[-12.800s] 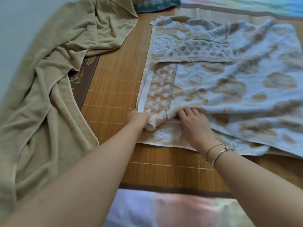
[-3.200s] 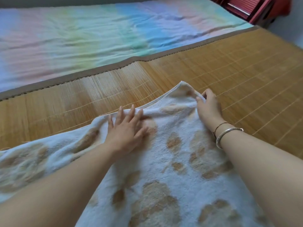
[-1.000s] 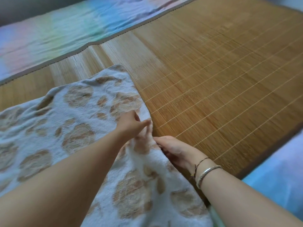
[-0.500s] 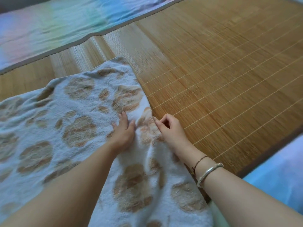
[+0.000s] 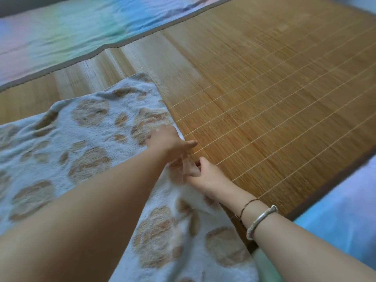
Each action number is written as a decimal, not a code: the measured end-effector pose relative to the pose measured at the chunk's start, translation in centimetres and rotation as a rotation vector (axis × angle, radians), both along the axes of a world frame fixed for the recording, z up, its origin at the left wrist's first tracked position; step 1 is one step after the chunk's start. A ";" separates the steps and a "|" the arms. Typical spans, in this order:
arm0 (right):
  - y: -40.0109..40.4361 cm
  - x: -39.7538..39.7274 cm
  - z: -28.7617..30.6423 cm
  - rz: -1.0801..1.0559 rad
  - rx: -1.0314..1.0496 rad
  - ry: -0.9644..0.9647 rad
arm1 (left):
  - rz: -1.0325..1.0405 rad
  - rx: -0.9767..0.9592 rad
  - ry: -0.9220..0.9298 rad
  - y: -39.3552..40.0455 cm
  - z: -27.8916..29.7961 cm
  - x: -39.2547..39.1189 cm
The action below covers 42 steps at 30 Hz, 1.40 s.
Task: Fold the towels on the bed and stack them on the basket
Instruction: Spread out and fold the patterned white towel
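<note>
On the bed's bamboo mat [image 5: 264,98], the towel [image 5: 81,139] lies spread; its right edge is pinched by the right hand [image 5: 203,174] and pressed by the left hand [image 5: 168,142], fingers straight. Folding is judged underway; lifting this edge across is needed next.

Blurred left hand [image 5: 169,142] (fingers perhaps straight) hides towel [image 5: 81,139] edge.

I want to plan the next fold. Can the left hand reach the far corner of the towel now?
Probably yes. The left hand lies on the towel, and only flat towel lies between it and that corner.
</note>
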State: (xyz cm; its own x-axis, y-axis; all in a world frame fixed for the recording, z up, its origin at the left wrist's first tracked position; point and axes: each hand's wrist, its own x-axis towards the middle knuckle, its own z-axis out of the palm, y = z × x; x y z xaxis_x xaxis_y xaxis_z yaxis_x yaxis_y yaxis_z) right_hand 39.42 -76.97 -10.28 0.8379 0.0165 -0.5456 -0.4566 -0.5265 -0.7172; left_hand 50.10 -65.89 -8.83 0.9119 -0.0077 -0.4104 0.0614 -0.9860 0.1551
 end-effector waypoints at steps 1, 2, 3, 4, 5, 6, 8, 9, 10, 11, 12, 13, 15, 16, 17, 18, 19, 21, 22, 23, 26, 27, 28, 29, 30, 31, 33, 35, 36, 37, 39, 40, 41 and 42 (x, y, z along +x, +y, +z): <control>-0.1 -0.1 0.0 0.051 -0.041 -0.028 | -0.006 0.042 0.009 -0.4 -0.1 0.2; -0.1 -0.1 0.2 0.086 -0.064 -0.063 | 0.005 0.047 0.010 -0.6 -0.2 0.5; -0.1 -0.2 0.4 0.097 -0.067 -0.092 | 0.036 0.023 0.006 -0.7 -0.1 0.7; 0.0 -0.2 0.7 0.095 -0.058 -0.115 | 0.075 -0.033 -0.012 -0.6 0.2 0.8; 0.3 -0.4 1.0 0.080 -0.039 -0.129 | 0.116 -0.124 -0.022 -0.2 0.5 0.6; 0.6 -0.5 1.3 0.058 -0.004 -0.134 | 0.148 -0.226 -0.037 0.3 0.9 0.5; 1.6 -0.9 2.0 0.031 0.082 -0.132 | 0.230 -0.422 -0.083 2.0 1.8 0.2; 2.5 -1.1 2.5 0.052 0.109 -0.137 | 0.284 -0.520 -0.100 3.3 2.4 -0.2; 3.3 -1.2 3.1 0.087 0.121 -0.140 | 0.350 -0.613 -0.099 4.6 2.9 -0.7; 4.3 -1.4 3.7 0.120 0.128 -0.147 | 0.421 -0.693 -0.098 5.9 3.3 -1.2; 5.6 -1.6 4.4 0.152 0.142 -0.158 | 0.476 -0.746 -0.107 7.5 3.6 -1.7; 7.1 -1.8 5.1 0.177 0.157 -0.165 | 0.520 -0.801 -0.108 9.2 3.9 -2.2; 11.3 -2.7 6.9 0.225 0.174 -0.174 | 0.589 -0.923 -0.113 13.7 5.0 -3.6; 13.5 -3.3 7.8 0.239 0.184 -0.177 | 0.603 -0.967 -0.127 16.2 5.5 -4.4; 15.4 -3.8 8.6 0.247 0.198 -0.181 | 0.621 -1.006 -0.135 18.2 6.1 -5.2; 18.5 -4.5 9.5 0.266 0.208 -0.197 | 0.642 -1.039 -0.158 21.8 7.0 -6.2; 19.9 -4.9 9.9 0.273 0.199 -0.204 | 0.654 -1.081 -0.161 23.3 7.6 -6.8; 25.0 -6.6 10.9 0.324 0.173 -0.236 | 0.693 -1.132 -0.189 28.9 8.9 -8.8; 27.2 -7.3 11.1 0.341 0.167 -0.254 | 0.706 -1.142 -0.199 31.4 9.4 -9.7; 29.2 -8.0 11.2 0.356 0.154 -0.276 | 0.716 -1.149 -0.198 33.3 9.6 -10.5; 35.6 -9.6 10.7 0.420 0.104 -0.325 | 0.761 -1.169 -0.202 39.8 9.5 -12.9; 38.2 -10.2 10.3 0.451 0.098 -0.329 | 0.788 -1.175 -0.208 42.4 9.1 -13.7; 40.1 -10.7 9.9 0.474 0.089 -0.330 | 0.812 -1.170 -0.208 44.4 8.6 -14.4; 41.6 -11.1 9.4 0.488 0.088 -0.319 | 0.840 -1.164 -0.207 46.1 8.0 -14.9; 43.1 -11.5 8.9 0.507 0.092 -0.313 | 0.866 -1.156 -0.205 47.7 7.2 -15.5; 44.6 -11.8 8.3 0.529 0.087 -0.299 | 0.892 -1.158 -0.204 49.1 6.5 -16.1; 47.3 -12.5 7.0 0.572 0.069 -0.283 | 0.919 -1.155 -0.199 51.6 4.8 -17.1; 49.6 -13.2 5.6 0.618 0.017 -0.276 | 0.939 -1.156 -0.184 53.5 3.0 -18.0; 50.5 -13.5 5.0 0.635 -0.013 -0.274 | 0.946 -1.159 -0.176 54.4 2.1 -18.4; 50.5 -13.6 4.7 0.643 -0.026 -0.278 | 0.944 -1.165 -0.166 54.4 1.9 -18.5; 51.2 -13.9 4.1 0.681 -0.047 -0.288 | 0.954 -1.187 -0.151 55.2 1.0 -18.7; 51.5 -14.0 4.1 0.699 -0.059 -0.293 | 0.956 -1.197 -0.146 55.6 0.6 -18.7; 51.9 -14.1 4.0 0.716 -0.061 -0.297 | 0.962 -1.208 -0.143 56.0 0.3 -18.7; 52.1 -14.0 4.0 0.724 -0.068 -0.303 | 0.964 -1.214 -0.142 56.3 0.0 -18.6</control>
